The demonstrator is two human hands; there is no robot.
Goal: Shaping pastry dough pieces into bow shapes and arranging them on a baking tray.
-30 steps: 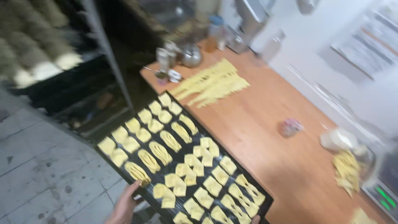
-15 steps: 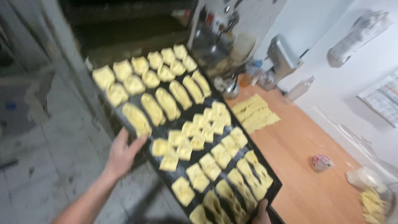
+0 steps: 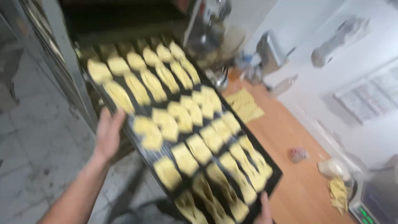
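Gripping flat black metal tray (image 3: 271, 184), pale ridged dough pieces (image 3: 199, 149), left hand (image 3: 108, 135), right hand (image 3: 263, 209)

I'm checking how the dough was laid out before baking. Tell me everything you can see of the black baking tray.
The baking tray is a long, flat, dark rectangle that looks like metal with a low rim. It is held in the air, slanting away toward a dark rack opening. Pale yellow raw dough pieces cover it in rough rows, some squarish, some long and twisted. The left hand grips its left long edge; the right hand holds the near corner. The picture is blurred, so finer detail is lost.
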